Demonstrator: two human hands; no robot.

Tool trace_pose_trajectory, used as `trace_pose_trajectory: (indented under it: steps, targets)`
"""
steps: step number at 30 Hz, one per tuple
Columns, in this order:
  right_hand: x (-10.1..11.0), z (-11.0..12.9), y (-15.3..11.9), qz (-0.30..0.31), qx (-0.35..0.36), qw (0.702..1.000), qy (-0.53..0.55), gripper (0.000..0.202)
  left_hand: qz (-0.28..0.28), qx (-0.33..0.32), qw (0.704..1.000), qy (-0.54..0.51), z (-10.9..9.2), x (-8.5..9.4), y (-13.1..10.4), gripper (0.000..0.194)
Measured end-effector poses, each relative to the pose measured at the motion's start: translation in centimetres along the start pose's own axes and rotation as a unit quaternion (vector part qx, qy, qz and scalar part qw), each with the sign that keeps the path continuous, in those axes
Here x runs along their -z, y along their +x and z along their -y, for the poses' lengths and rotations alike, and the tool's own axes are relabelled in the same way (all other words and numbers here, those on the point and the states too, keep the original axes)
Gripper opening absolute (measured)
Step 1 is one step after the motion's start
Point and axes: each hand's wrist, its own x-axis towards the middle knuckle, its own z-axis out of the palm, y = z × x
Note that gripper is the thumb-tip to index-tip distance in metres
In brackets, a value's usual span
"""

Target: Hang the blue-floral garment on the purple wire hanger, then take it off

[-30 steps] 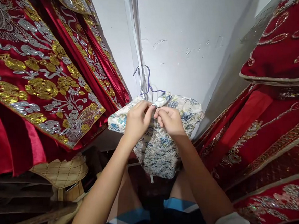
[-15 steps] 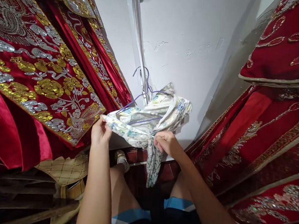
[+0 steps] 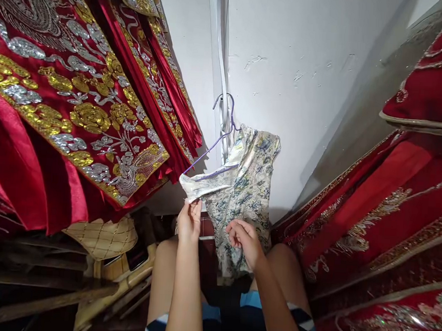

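Observation:
A pale floral sleeveless garment (image 3: 253,182) hangs against the wall on a thin purple hanger (image 3: 215,146). Its right half lies over the hanger, while its left shoulder droops below the hanger's left arm. My left hand (image 3: 190,221) pinches the garment's lower left edge between thumb and fingers. In front of the garment's middle is my right hand (image 3: 244,239), with its fingers curled together. Whether any cloth is between those fingers is hidden.
Red costumes with gold and silver embroidery (image 3: 92,117) hang on the left. More red beaded garments (image 3: 376,205) fill the right side. A wooden chair with a quilted cushion (image 3: 104,236) stands low on the left. A white strip (image 3: 219,45) runs up the wall (image 3: 295,45).
The bunched garment has dropped open and now hangs down longer. My left hand has moved right and down to a lower edge. My right hand has come lower, with its fingers curled.

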Motion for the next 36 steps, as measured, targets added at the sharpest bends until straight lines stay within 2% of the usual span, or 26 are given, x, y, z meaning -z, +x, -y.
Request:
trace_pose_trajectory:
  steps: [4,8,14,16,19,22,23,25,27,28,29,32,34,36]
  targets:
    - [-0.3,0.2,-0.2,-0.001,0.007,1.0,0.005,0.036,0.019,-0.025,0.995,0.098,0.8,-0.1,-1.5,0.016]
    - [-0.7,-0.3,-0.5,0.008,0.0,1.0,0.002,0.036,0.06,-0.074,0.971,0.218,0.5,-0.1,-2.3,0.024]
    - [-0.5,-0.5,-0.1,-0.001,0.011,1.0,0.014,0.036,0.108,-0.131,0.887,0.43,-1.6,-0.1,-3.2,0.02]
    - [-0.3,-0.7,0.0,-0.004,0.016,1.0,0.018,0.036,0.13,-0.157,0.87,0.448,-1.9,-0.5,-3.6,0.023]
    - [0.3,-0.9,0.1,-0.043,0.04,0.998,0.01,0.037,0.166,-0.188,0.887,0.389,-1.7,-1.3,-4.5,0.032]
    - [1.0,-0.6,-0.1,-0.095,0.079,0.992,-0.039,0.037,0.203,-0.153,0.921,0.295,-0.7,-2.4,-6.3,0.037]
    - [1.2,-0.4,-0.3,-0.084,0.089,0.991,-0.056,0.038,0.213,-0.14,0.926,0.28,-0.4,-2.9,-7.2,0.037]
    - [1.6,0.3,-0.7,-0.007,0.093,0.993,-0.072,0.043,0.235,-0.122,0.923,0.28,0.0,-3.9,-9.2,0.036]
    - [1.8,1.0,-1.2,0.089,0.071,0.991,-0.064,0.042,0.265,-0.11,0.911,0.295,-0.2,-4.8,-10.9,0.034]
    - [1.8,1.3,-1.5,0.116,0.052,0.99,-0.055,0.04,0.283,-0.107,0.905,0.299,-0.6,-5.2,-11.6,0.034]
    - [1.8,1.6,-1.7,0.12,0.028,0.991,-0.044,0.035,0.301,-0.105,0.899,0.301,-1.0,-5.5,-12.0,0.034]
    - [1.8,2.7,-2.2,0.054,-0.072,0.996,0.015,0.03,0.361,-0.086,0.878,0.302,-2.7,-5.4,-11.7,0.029]
    - [2.1,3.7,-2.4,0.032,-0.132,0.989,0.063,0.032,0.418,-0.037,0.857,0.298,-3.7,-4.7,-10.8,0.031]
    - [2.6,4.8,-2.3,0.058,-0.153,0.982,0.098,0.034,0.478,0.025,0.817,0.322,-4.1,-3.7,-9.9,0.042]
